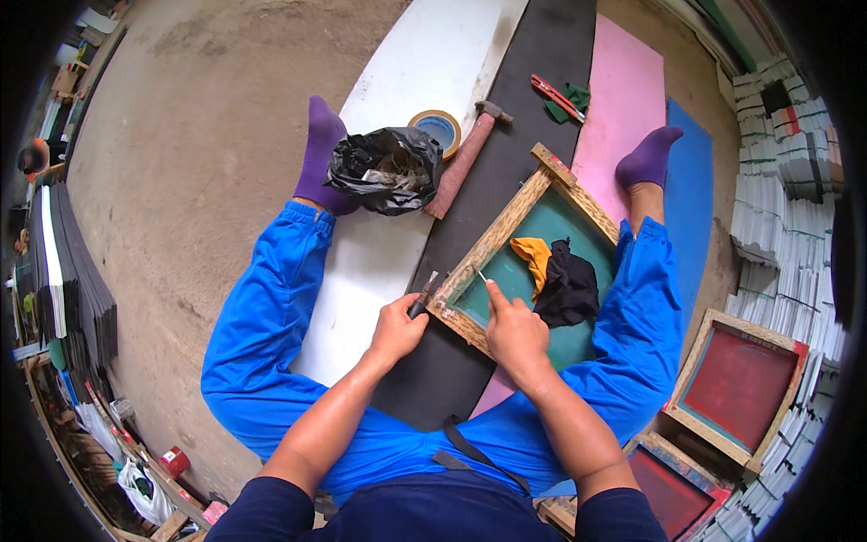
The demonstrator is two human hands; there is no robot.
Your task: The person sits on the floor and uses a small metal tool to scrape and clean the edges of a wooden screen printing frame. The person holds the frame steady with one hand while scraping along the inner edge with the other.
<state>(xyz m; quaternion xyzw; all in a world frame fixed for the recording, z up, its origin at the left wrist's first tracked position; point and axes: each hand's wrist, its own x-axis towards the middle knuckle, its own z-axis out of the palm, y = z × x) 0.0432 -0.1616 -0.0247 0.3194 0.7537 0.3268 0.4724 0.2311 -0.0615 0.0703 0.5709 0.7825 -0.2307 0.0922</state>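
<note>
My left hand [401, 326] is closed round a small dark-handled tool with a flat metal tip [423, 297], its exact kind unclear. It is beside the near left corner of a wooden screen-printing frame [494, 237] with green mesh. My right hand [517, 333] reaches over the frame's near side, forefinger stretched along a thin pale-tipped piece [481, 275]; most of this piece is hidden by the hand. On the mesh, a yellow cloth [535, 260] and a black cloth [569, 287] lie bunched together. The frame sits between my legs, tilted against the right one.
Beyond my left hand are a hammer [467, 164], a tape roll [437, 128] and a black plastic bag [386, 170]. A red cutter [555, 96] lies farther off. White, black, pink and blue sheets [623, 81] cover the floor. Red-mesh frames [742, 388] and stacked white bundles [777, 217] stand right.
</note>
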